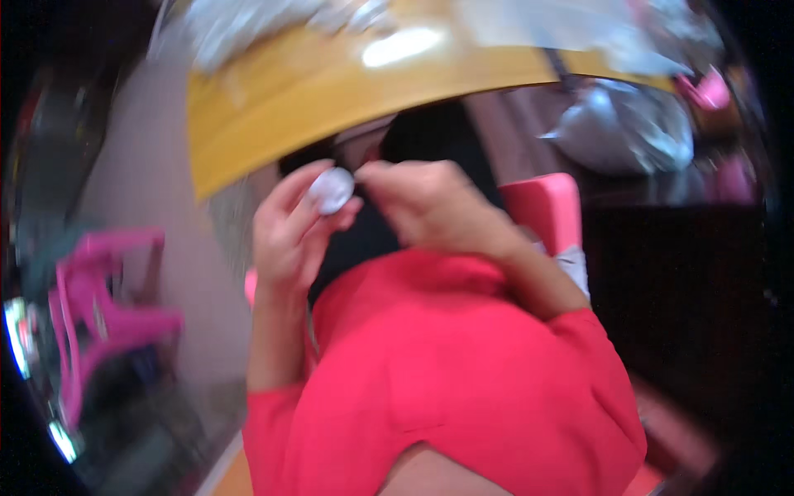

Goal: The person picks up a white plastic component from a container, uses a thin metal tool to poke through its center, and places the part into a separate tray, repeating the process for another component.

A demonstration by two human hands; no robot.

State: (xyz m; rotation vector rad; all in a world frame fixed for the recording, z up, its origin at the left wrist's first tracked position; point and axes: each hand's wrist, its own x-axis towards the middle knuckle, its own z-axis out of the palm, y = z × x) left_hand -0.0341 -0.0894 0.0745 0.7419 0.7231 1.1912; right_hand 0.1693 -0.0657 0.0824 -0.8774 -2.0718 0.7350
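A small, round white disc [332, 190] is pinched between the thumb and fingers of my left hand [283, 236], above my lap. Close to the disc's right edge are the fingertips of my right hand [434, 202], pressed together. Whatever my right fingers hold, if anything, is too small and blurred to make out. Both hands are a little short of the near edge of the yellow table [273, 116].
Crumpled clear plastic [240, 29] lies on the table's far left part. To the right, a silvery plastic bag [624, 128] rests on a dark surface near a pink object [707, 89]. A pink plastic chair [103, 310] stands at left; another pink chair part [546, 207] is beside my right arm.
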